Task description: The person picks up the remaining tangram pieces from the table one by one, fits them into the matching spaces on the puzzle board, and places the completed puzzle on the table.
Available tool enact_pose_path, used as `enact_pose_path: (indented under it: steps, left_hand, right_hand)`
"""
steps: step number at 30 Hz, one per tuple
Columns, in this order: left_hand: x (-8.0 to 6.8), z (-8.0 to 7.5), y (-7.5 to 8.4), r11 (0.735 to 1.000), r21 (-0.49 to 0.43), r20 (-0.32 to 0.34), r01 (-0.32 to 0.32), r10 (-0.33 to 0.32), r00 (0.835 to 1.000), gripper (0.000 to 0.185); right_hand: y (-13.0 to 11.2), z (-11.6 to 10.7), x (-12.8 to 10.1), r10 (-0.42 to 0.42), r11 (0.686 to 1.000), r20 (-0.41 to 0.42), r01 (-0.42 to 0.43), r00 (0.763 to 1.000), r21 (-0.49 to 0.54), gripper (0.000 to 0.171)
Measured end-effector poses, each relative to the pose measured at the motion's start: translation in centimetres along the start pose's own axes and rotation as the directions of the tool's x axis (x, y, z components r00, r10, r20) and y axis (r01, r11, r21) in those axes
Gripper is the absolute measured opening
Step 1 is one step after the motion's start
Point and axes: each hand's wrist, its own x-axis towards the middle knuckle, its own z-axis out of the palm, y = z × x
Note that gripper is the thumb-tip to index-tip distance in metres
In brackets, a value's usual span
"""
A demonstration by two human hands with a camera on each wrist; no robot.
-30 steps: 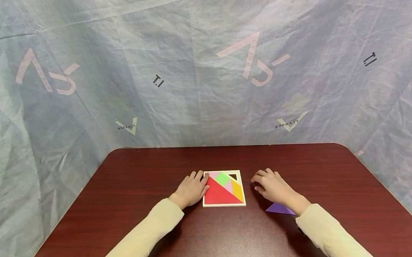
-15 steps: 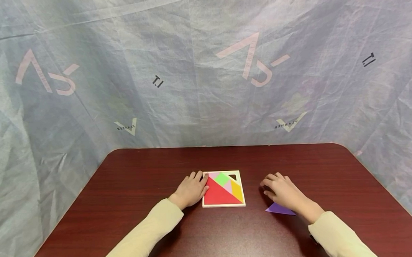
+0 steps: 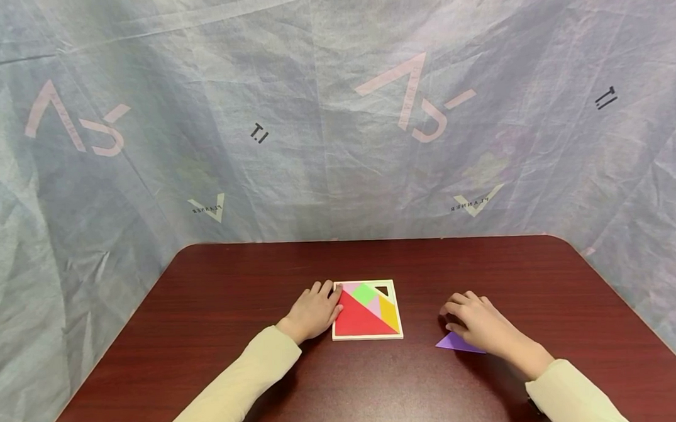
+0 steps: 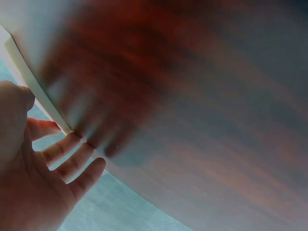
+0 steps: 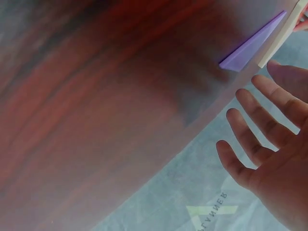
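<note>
A square tangram tray with a pale rim [image 3: 368, 337] lies mid-table in the head view. It holds a large red triangle [image 3: 361, 318], a green square [image 3: 365, 293], a yellow piece [image 3: 389, 314] and pink pieces; a dark gap shows at its far right corner. My left hand [image 3: 311, 314] rests at the tray's left edge, fingertips and thumb touching it, fingers loosely extended. To the right, a purple triangle [image 3: 456, 342] lies flat on the table, partly hidden beneath my right hand [image 3: 486, 326]. That hand hovers over it with relaxed, spread fingers and nothing held, as the right wrist view shows.
The dark red wooden table [image 3: 250, 271] has rounded far corners. A grey printed cloth [image 3: 324, 142] hangs behind it and along both sides.
My right hand has moved right and back toward me, from beside the tray to over the purple triangle. The left hand and the tray have stayed still.
</note>
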Motion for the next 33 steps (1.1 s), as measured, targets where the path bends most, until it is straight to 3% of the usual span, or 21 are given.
enact_pose_path:
  steps: [16, 33]
  left_hand:
    - [0.0, 0.2, 0.0, 1.0, -0.001, 0.004, 0.003, -0.003, 1.0, 0.047]
    - [0.1, 0.3, -0.1, 1.0, 0.013, 0.009, 0.005, -0.005, 1.0, 0.047]
  right_hand:
    - [1.1, -0.8, -0.6, -0.071, 0.994, 0.096, 0.063, 0.993, 0.09, 0.024]
    - [1.0, -1.3, -0.8, -0.097, 0.989, 0.163, 0.076, 0.982, 0.127, 0.028]
